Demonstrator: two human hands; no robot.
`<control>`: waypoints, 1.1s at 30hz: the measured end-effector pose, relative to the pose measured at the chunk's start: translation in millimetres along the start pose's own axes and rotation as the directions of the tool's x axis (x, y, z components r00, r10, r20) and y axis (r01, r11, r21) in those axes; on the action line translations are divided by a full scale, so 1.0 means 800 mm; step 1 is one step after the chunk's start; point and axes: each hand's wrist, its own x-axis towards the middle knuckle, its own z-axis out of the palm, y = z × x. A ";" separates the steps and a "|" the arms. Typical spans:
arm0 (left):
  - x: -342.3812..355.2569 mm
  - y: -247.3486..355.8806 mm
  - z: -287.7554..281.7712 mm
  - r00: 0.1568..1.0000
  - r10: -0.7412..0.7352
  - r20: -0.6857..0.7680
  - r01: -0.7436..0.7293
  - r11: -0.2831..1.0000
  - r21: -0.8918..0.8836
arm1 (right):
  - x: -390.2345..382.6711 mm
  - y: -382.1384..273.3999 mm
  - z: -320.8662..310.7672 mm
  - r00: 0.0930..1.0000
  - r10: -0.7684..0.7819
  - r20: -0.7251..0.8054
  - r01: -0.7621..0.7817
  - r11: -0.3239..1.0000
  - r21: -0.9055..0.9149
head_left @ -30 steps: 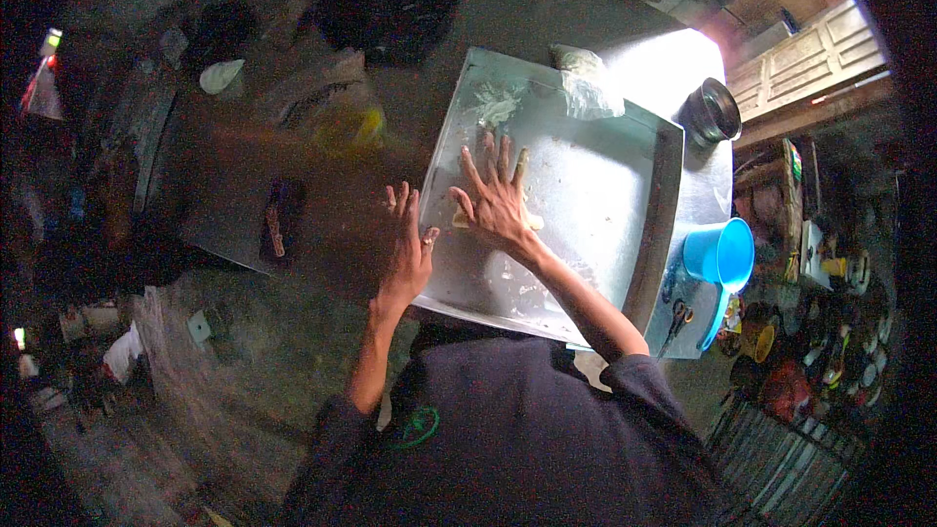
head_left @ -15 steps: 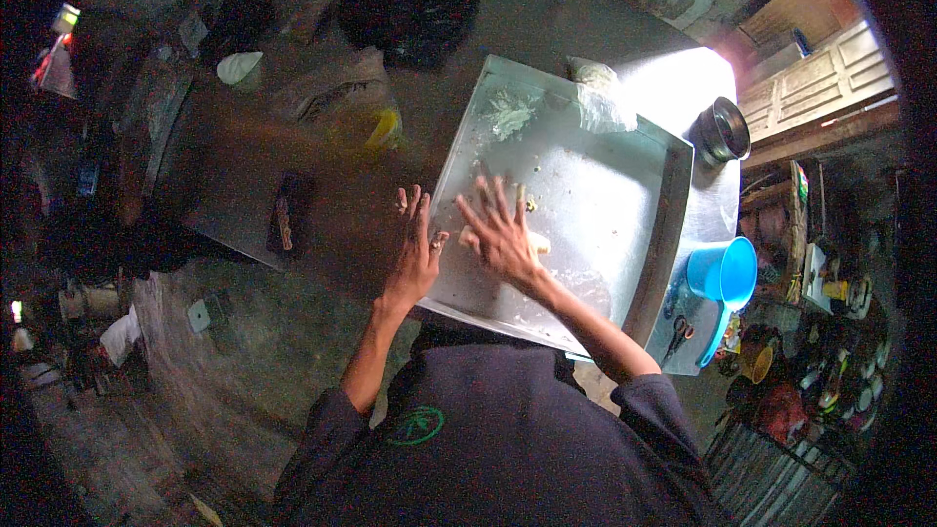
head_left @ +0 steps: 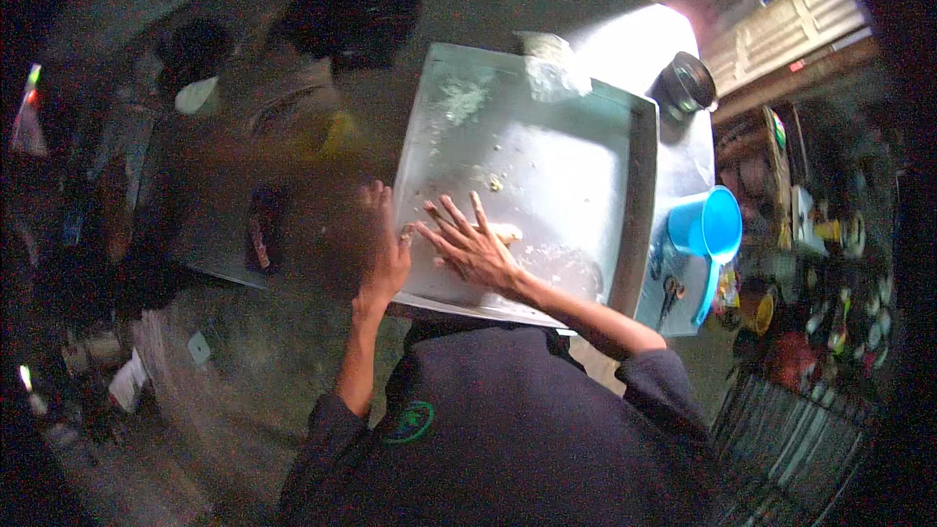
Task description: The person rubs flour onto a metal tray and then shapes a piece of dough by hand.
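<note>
Near the frame's centre, a pale roll (head_left: 506, 233) on a metal tray (head_left: 556, 166) is partly covered by the spread right hand (head_left: 475, 252). The left hand (head_left: 385, 259) is held beside the tray's left edge. At right, a blue dipper (head_left: 703, 224) is seen.

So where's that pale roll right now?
In the head view, the pale roll is in the near half of the metal tray, partly hidden under the right hand, with its right end showing.

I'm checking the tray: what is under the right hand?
Under the right hand lies a pale roll; one end juts out rightward. The hand hides the rest and that part of the tray.
</note>
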 end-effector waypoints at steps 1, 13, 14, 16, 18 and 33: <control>-0.003 -0.004 0.005 1.000 -0.011 0.007 0.011 1.000 -0.021 | 0.006 0.011 0.011 0.999 0.017 -0.050 -0.019 0.999 -0.036; 0.004 0.005 0.006 1.000 0.010 -0.002 -0.010 0.998 -0.061 | 0.013 0.031 -0.002 0.994 0.007 -0.111 0.013 0.984 0.179; 0.003 0.006 0.006 1.000 0.010 0.001 -0.010 0.999 -0.045 | 0.001 0.024 -0.007 0.995 -0.049 -0.082 0.064 0.979 0.193; 0.004 0.008 0.002 1.000 0.011 0.009 -0.011 1.000 -0.012 | -0.017 0.026 -0.018 0.995 -0.035 -0.094 0.060 0.960 0.275; 0.005 0.026 -0.009 0.996 0.087 -0.005 -0.086 0.993 0.085 | -0.029 0.039 -0.039 0.994 0.036 -0.100 -0.007 0.960 0.279; 0.046 0.100 0.073 0.836 0.388 0.387 -0.383 0.919 -0.093 | -0.109 0.052 -0.038 0.854 0.507 -0.116 -0.429 0.814 0.392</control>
